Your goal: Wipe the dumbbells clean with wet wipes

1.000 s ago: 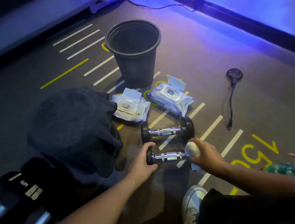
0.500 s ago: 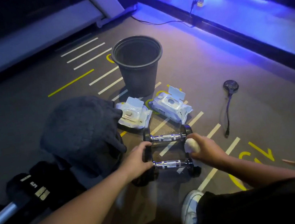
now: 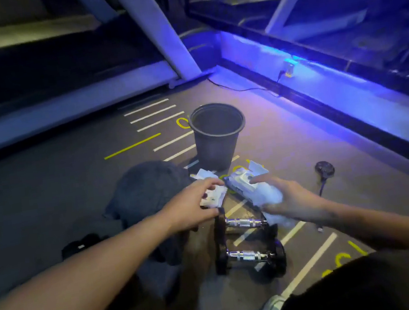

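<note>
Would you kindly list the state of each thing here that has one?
Left pack: lid up, left hand on it.
Right pack: lid up.
Used wipe: bunched in right hand.
Bin: upright.
Near dumbbell: lying free.
Far dumbbell: lying free.

Two small dumbbells with chrome handles and black ends lie parallel on the floor, one near [image 3: 250, 256], one farther [image 3: 244, 222]. Two white wet-wipe packs, left [image 3: 211, 195] and right [image 3: 244, 183], sit beyond them, flaps raised.
</note>
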Demonstrator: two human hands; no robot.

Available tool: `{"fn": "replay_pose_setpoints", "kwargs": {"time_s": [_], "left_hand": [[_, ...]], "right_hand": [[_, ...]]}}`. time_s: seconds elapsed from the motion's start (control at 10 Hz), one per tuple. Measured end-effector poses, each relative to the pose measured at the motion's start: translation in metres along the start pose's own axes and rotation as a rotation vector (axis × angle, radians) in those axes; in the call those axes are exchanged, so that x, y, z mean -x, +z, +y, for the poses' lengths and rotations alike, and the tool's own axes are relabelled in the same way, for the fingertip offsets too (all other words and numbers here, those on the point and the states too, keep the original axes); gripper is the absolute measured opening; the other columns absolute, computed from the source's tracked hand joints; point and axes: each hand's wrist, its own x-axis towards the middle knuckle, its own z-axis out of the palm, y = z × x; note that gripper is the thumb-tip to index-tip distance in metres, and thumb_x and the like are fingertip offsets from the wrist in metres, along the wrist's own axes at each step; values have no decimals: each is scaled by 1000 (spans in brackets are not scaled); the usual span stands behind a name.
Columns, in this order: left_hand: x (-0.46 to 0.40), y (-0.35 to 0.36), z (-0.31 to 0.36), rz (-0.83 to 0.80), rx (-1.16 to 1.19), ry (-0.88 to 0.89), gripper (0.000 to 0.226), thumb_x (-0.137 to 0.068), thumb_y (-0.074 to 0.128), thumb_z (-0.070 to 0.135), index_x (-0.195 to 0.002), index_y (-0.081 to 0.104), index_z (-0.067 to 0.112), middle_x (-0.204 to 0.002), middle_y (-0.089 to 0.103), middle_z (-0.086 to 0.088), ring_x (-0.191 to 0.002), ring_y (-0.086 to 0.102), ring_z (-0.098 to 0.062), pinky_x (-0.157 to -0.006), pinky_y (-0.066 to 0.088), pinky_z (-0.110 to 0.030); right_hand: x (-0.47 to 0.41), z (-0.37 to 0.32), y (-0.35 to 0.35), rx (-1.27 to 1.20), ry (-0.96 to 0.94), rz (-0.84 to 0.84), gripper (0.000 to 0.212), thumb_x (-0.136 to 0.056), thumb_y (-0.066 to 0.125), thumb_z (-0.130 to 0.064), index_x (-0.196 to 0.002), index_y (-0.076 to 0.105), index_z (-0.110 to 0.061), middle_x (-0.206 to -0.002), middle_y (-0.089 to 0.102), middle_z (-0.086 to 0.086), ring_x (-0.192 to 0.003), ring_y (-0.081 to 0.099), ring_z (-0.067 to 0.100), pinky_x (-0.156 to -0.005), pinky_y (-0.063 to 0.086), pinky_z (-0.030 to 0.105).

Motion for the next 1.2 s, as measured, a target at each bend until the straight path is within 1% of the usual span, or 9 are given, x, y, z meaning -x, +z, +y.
{"fn": "replay_pose_setpoints", "kwargs": {"time_s": [0.1, 0.2, 0.3, 0.4, 0.6, 0.8, 0.9, 1.1, 1.2], "left_hand": [[11, -34, 10, 68, -40, 67, 62, -82, 77, 16, -137, 51, 30, -132, 56, 3, -111, 60, -19, -92, 49, -23], [18, -58, 9, 124, -54, 114, 61, -81, 76, 18, -136, 52, 31, -134, 58, 2, -116, 58, -8, -90, 45, -12], [14, -78, 9, 171, -79, 127, 63, -80, 78, 24, -138, 52, 31, -132, 58, 4, -114, 57, -5, -95, 46, -16], [0, -103, 10, 188, -128, 147, 61, -85, 78, 20, -139, 51, 27, -133, 55, 2, -110, 54, -2, -88, 41, -4], [-50, -147, 2, 242, -185, 188, 58, -87, 75, 22, -139, 50, 28, -134, 54, 5, -112, 49, 0, -80, 34, 1], [-111, -175, -11, 310, -214, 174, 58, -86, 74, 19, -138, 51, 29, -132, 54, 5, -103, 52, 5, -90, 41, -10], [-136, -190, -16, 318, -257, 175, 57, -86, 75, 21, -139, 52, 26, -135, 55, 3, -110, 49, -2, -88, 37, -11], [-160, -223, -27, 340, -294, 120, 57, -86, 75, 25, -138, 51, 30, -133, 55, 3, -113, 54, -9, -97, 45, -28], [-160, -224, -30, 337, -283, 103, 57, -87, 74, 26, -139, 51, 28, -133, 55, 2, -113, 55, -11, -89, 45, -20]], "right_hand": [[-1, -22, -23, 40, -35, -31, 62, -66, 66, -56, -125, 46, -54, -128, 60, -15, -107, 66, 22, -93, 52, 38], [-9, -34, -43, 36, -72, -41, 61, -68, 70, -50, -124, 46, -55, -128, 58, -20, -111, 65, 21, -97, 51, 39], [-24, -47, -52, 28, -146, -10, 62, -70, 71, -42, -129, 49, -43, -133, 53, -22, -124, 52, 2, -107, 39, 29], [-49, -60, -55, 14, -178, 29, 65, -70, 70, -41, -131, 53, -28, -135, 52, -16, -124, 45, -8, -105, 32, 15], [-128, -69, -61, 91, -187, 66, 62, -80, 78, -17, -135, 52, -23, -134, 54, -12, -115, 46, -3, -88, 24, -5], [-214, -66, -73, 105, -145, 104, 59, -77, 72, -29, -130, 48, -44, -122, 60, -17, -101, 66, 17, -87, 54, 35], [-259, -64, -91, 61, -107, 181, 59, -79, 75, -25, -129, 50, -44, -112, 63, -9, -79, 69, 21, -59, 55, 22], [-330, -49, -114, 121, -92, 330, 68, -78, 78, -28, -139, 47, -33, -133, 52, 10, -122, 49, 26, -87, 34, 26], [-329, -46, -106, 87, -63, 313, 69, -79, 79, -31, -139, 46, -35, -139, 49, 9, -126, 47, 25, -89, 31, 25]]}}
